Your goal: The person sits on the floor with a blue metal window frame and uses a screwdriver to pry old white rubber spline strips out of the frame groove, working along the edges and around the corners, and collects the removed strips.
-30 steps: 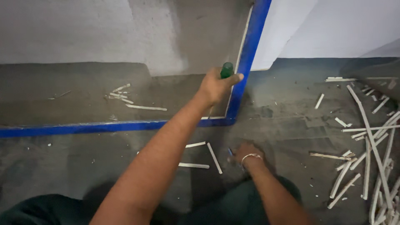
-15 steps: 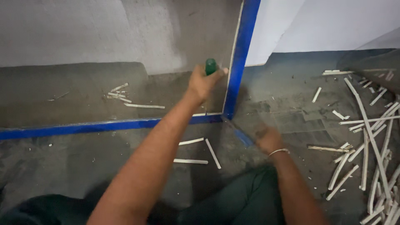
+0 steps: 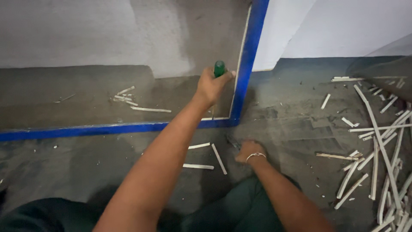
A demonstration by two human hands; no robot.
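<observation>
Green-handled tool [image 3: 219,68], clenched in the left hand [image 3: 211,86] at frame centre against the blue frame corner [image 3: 240,96]: keep it upright while the right hand [image 3: 249,150], fingers curled on something unidentifiable, braces on the floor [image 3: 292,111].

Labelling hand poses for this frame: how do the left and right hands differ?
The left hand is raised at the blue frame, fist closed round a green tool handle; the right hand is low, resting on the grey floor, touching a dark thing too small to tell. The left arm reaches far out, the right stays near the knee. Only the right wrist wears a bracelet. Both are bare.
</observation>
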